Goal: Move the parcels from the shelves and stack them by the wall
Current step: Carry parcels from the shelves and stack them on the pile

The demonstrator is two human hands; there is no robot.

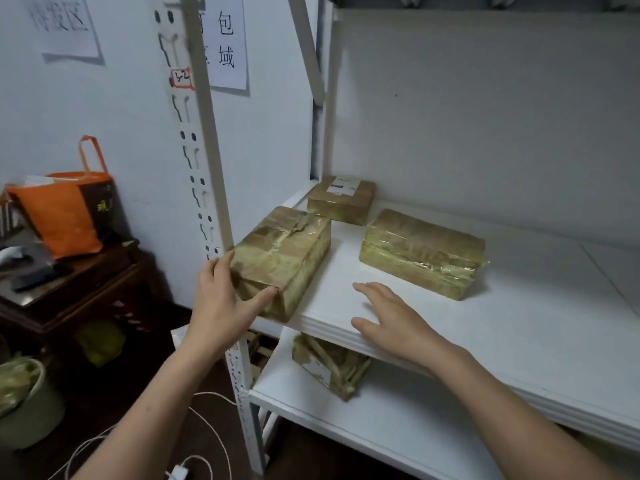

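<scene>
1. Left hand (225, 296): its straight fingers lay along the left side of the near parcel (282, 261), and the thumb lay across its front face.
2. Near parcel: it sat at the left front corner of the upper shelf (485, 323), overhanging the edge.
3. Right hand (384, 320): it was flat and spread, holding nothing; contact with the shelf was unclear.
4. Lower parcel (329, 365): its top was hidden under the shelf.

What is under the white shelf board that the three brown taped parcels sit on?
A lower white shelf holding one more brown taped parcel with a white label. The upper white shelf board covers that parcel's rear part and the lower shelf's back.
</scene>
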